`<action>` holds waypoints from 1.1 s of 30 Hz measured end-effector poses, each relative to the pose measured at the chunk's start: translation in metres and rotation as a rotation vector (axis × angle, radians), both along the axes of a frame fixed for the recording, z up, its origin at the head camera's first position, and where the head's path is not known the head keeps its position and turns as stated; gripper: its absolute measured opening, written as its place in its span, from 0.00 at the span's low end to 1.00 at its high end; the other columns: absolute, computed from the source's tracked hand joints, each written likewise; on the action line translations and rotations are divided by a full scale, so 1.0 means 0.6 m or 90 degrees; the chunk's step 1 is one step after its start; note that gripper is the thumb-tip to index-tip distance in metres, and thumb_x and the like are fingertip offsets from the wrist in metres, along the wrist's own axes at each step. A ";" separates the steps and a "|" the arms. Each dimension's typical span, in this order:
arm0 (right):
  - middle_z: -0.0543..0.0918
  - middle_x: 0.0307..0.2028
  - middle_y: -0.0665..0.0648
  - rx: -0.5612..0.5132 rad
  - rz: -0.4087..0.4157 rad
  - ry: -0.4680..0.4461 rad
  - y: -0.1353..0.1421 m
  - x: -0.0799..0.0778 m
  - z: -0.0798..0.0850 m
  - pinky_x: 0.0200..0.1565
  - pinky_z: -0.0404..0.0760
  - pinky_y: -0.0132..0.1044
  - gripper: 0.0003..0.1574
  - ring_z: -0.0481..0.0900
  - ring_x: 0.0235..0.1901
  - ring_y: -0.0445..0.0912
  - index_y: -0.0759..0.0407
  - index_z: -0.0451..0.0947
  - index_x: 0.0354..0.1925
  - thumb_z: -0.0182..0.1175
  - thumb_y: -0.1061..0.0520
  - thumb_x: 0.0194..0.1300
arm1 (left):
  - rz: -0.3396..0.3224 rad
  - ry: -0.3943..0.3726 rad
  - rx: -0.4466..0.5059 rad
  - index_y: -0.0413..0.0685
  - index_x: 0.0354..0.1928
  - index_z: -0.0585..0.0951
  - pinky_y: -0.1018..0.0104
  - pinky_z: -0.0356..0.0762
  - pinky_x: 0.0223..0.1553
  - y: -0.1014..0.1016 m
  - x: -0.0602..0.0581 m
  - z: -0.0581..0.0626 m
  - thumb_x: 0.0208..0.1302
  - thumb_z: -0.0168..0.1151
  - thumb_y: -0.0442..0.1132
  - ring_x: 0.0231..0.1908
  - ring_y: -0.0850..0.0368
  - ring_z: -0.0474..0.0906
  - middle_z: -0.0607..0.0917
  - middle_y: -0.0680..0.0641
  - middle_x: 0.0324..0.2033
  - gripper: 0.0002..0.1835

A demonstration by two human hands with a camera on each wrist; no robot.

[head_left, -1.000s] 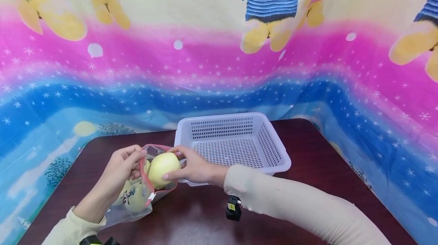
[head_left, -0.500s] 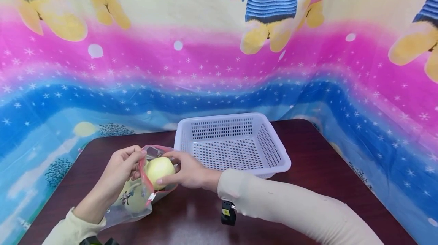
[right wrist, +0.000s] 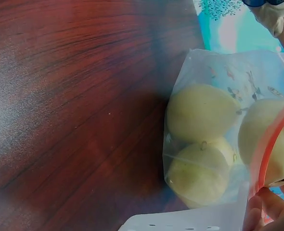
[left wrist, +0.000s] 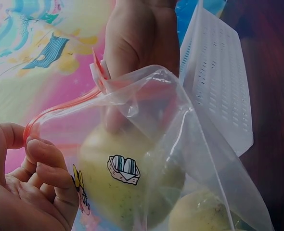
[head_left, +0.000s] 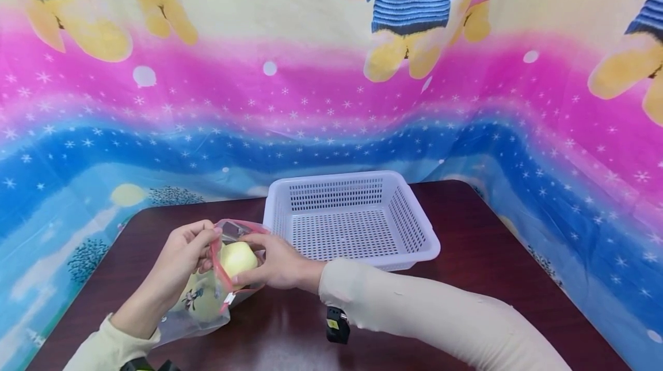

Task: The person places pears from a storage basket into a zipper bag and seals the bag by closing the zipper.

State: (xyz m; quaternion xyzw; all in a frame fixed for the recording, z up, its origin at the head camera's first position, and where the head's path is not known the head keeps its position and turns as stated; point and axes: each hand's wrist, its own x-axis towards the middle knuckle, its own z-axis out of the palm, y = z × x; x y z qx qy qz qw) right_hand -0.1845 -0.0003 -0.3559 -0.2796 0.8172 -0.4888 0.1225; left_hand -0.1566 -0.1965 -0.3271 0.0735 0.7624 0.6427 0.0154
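Observation:
Thumb and fingers of my left hand (head_left: 181, 256) pinch the red zip edge of a clear zip bag (head_left: 202, 322), keeping its mouth spread. My right hand (head_left: 282, 262) grips a pale yellow apple (head_left: 238, 260) inside that mouth, its fingertips partly hidden behind the fruit and plastic. Printed cartoon figures decorate the bag, and a white slider (head_left: 228, 298) sits on the zip. In the right wrist view, several more apples (right wrist: 202, 113) lie within the bag, resting against each other. The left wrist view shows the apple (left wrist: 127, 178) through the plastic.
A white perforated plastic basket (head_left: 339, 176) stands just behind and right of the bag on the dark red-brown table (head_left: 481, 238). A patterned curtain (head_left: 311, 95) hangs around the table's back and sides.
My right hand has moved left and slightly down, lowering the apple deeper into the bag's mouth. My left hand keeps its pinch on the zip edge without visible movement.

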 end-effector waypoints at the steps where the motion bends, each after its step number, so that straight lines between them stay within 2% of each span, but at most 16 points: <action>1: 0.87 0.48 0.49 0.007 0.001 0.009 -0.001 0.000 0.001 0.44 0.77 0.23 0.38 0.80 0.45 0.34 0.52 0.78 0.61 0.77 0.53 0.51 | 0.000 -0.002 0.000 0.47 0.22 0.69 0.62 0.63 0.18 0.000 0.000 0.000 0.77 0.52 0.40 0.15 0.60 0.63 0.68 0.55 0.15 0.19; 7: 0.86 0.44 0.45 0.060 0.020 0.063 -0.006 0.000 0.004 0.38 0.77 0.22 0.38 0.76 0.36 0.31 0.49 0.78 0.61 0.75 0.51 0.51 | 0.004 -0.010 -0.001 0.47 0.23 0.69 0.63 0.65 0.19 -0.001 0.000 0.000 0.77 0.52 0.41 0.15 0.60 0.64 0.69 0.54 0.15 0.20; 10: 0.85 0.43 0.45 0.105 0.029 0.104 -0.009 -0.001 0.004 0.35 0.76 0.22 0.37 0.76 0.36 0.33 0.48 0.78 0.61 0.74 0.49 0.52 | 0.002 -0.011 -0.003 0.48 0.23 0.69 0.64 0.65 0.19 -0.001 0.000 0.001 0.77 0.52 0.41 0.16 0.61 0.64 0.70 0.54 0.16 0.19; 14: 0.87 0.51 0.49 0.162 0.025 0.150 -0.011 -0.001 0.006 0.45 0.76 0.22 0.38 0.81 0.47 0.36 0.48 0.76 0.65 0.72 0.46 0.57 | -0.002 -0.010 0.000 0.48 0.23 0.70 0.66 0.65 0.19 0.000 0.000 0.002 0.77 0.52 0.40 0.16 0.63 0.65 0.71 0.55 0.16 0.19; 17: 0.85 0.57 0.53 0.181 0.025 0.166 -0.012 0.001 0.005 0.54 0.74 0.23 0.39 0.81 0.57 0.39 0.50 0.74 0.68 0.71 0.46 0.60 | -0.006 -0.009 0.000 0.49 0.23 0.70 0.67 0.65 0.19 0.001 -0.001 0.002 0.77 0.52 0.40 0.16 0.64 0.65 0.71 0.55 0.15 0.18; 22: 0.84 0.60 0.55 0.165 0.036 0.158 -0.008 0.003 0.004 0.56 0.75 0.25 0.37 0.81 0.58 0.41 0.54 0.74 0.67 0.69 0.48 0.61 | -0.007 -0.007 -0.004 0.48 0.23 0.70 0.67 0.64 0.18 0.001 -0.002 0.001 0.77 0.52 0.40 0.16 0.65 0.65 0.72 0.55 0.16 0.18; 27: 0.84 0.57 0.56 0.111 0.015 0.125 0.001 0.004 0.000 0.55 0.77 0.28 0.29 0.81 0.53 0.41 0.56 0.78 0.61 0.67 0.50 0.64 | -0.007 -0.010 -0.008 0.48 0.23 0.71 0.67 0.64 0.18 0.001 -0.001 0.001 0.77 0.52 0.40 0.16 0.64 0.65 0.72 0.55 0.16 0.18; 33: 0.86 0.52 0.55 0.060 -0.014 0.134 0.010 0.007 -0.001 0.54 0.76 0.27 0.20 0.80 0.50 0.42 0.58 0.81 0.56 0.65 0.53 0.67 | -0.004 -0.011 -0.007 0.48 0.24 0.72 0.69 0.66 0.19 0.002 0.000 0.002 0.77 0.52 0.40 0.17 0.65 0.66 0.73 0.55 0.16 0.18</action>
